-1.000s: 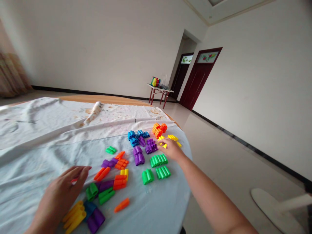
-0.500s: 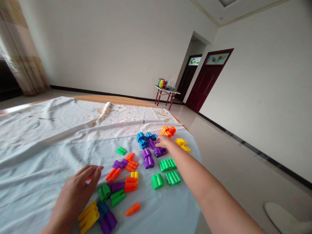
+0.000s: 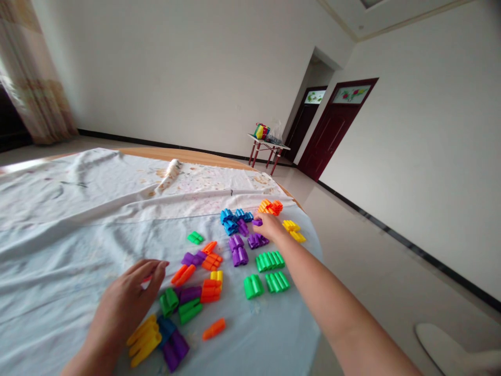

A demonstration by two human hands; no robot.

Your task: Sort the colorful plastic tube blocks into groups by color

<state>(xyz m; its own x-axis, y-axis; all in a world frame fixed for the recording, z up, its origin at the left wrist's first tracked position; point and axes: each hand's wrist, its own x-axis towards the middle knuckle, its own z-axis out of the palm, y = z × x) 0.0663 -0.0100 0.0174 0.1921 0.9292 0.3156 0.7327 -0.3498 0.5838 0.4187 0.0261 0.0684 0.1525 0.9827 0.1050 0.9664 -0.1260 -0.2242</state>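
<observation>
Short ribbed plastic toy blocks in several colours lie on the cloth. My right hand (image 3: 270,227) reaches to the far right group, its fingers shut on a purple block (image 3: 257,222). Near it are purple blocks (image 3: 237,250), blue blocks (image 3: 230,220) and orange blocks (image 3: 270,207). My left hand (image 3: 127,295) hovers beside the mixed pile, loosely curved, with thumb and fingers apart. An orange-red bit (image 3: 147,279) shows behind its thumb, mostly hidden. Closest to that hand are a green block (image 3: 168,302), yellow blocks (image 3: 144,339) and orange blocks (image 3: 183,274).
Green blocks (image 3: 270,261) and yellow blocks (image 3: 291,231) lie on the right. A single orange block (image 3: 214,329) is near the front. A wrinkled cloth (image 3: 78,250) covers the round table (image 3: 188,154). Beyond stand a small table (image 3: 270,143) and a white seat (image 3: 446,350).
The right hand has shifted slightly at the far group, and the purple block at its fingertips now shows more clearly. The left hand stays nearly still. The whole view has tilted slightly.
</observation>
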